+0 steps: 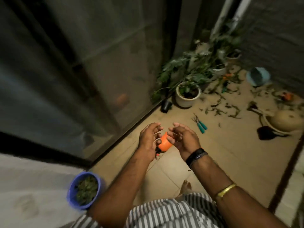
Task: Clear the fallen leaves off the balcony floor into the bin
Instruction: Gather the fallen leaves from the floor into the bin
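Observation:
Both my hands are raised in front of me over the tiled balcony floor (213, 162). Between them is a small orange plastic object (165, 143) with a dark part at its lower end. My left hand (148, 140) holds it with thumb and palm, the fingers curled above it. My right hand (183, 139) curls its fingers against the object's right side. Fallen leaves (230, 109) lie scattered on the floor at the far right. A blue bin (72, 191) stands at the lower left, with leaves inside it.
Potted plants (187, 94) crowd the far corner beside a small black pot (166, 105). Teal-handled tools (202, 126), a dark scoop (266, 133), a tan round vessel (287, 122) and a pale blue bucket (258, 76) sit on the floor. A glass door (74, 71) runs along the left.

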Motion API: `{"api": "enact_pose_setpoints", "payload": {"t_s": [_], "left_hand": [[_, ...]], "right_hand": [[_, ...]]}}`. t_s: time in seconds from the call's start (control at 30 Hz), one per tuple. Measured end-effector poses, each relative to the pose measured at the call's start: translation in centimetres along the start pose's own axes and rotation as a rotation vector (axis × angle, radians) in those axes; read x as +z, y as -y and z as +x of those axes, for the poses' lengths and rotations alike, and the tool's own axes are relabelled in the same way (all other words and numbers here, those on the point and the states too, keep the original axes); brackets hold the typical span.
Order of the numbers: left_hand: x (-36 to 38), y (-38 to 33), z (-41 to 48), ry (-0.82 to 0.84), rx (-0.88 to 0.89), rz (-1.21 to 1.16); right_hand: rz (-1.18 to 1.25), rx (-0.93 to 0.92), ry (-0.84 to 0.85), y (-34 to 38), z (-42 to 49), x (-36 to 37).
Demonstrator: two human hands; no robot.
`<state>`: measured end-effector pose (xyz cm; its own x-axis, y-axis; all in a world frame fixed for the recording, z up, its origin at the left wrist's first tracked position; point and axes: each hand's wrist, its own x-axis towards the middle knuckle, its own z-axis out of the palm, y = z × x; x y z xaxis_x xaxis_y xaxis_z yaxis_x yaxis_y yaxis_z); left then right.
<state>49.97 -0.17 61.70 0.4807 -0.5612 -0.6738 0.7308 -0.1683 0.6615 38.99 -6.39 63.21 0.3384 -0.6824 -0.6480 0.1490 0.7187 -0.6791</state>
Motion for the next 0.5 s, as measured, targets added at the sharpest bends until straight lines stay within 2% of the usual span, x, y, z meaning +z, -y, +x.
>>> {"api": "enact_pose_setpoints", "payload": {"t_s": [0.27,0.5], "left_hand": [[18.8,5.9,3.2,0.215,-0.090,0.153],[33.0,9.6,7.2,0.363,-0.216,0.269]], "right_hand": [[0.118,-0.117,-0.137,11.8,4.7,-13.9],[0.238,-0.208,-0.297,21.2,9.7,-22.5]]}}
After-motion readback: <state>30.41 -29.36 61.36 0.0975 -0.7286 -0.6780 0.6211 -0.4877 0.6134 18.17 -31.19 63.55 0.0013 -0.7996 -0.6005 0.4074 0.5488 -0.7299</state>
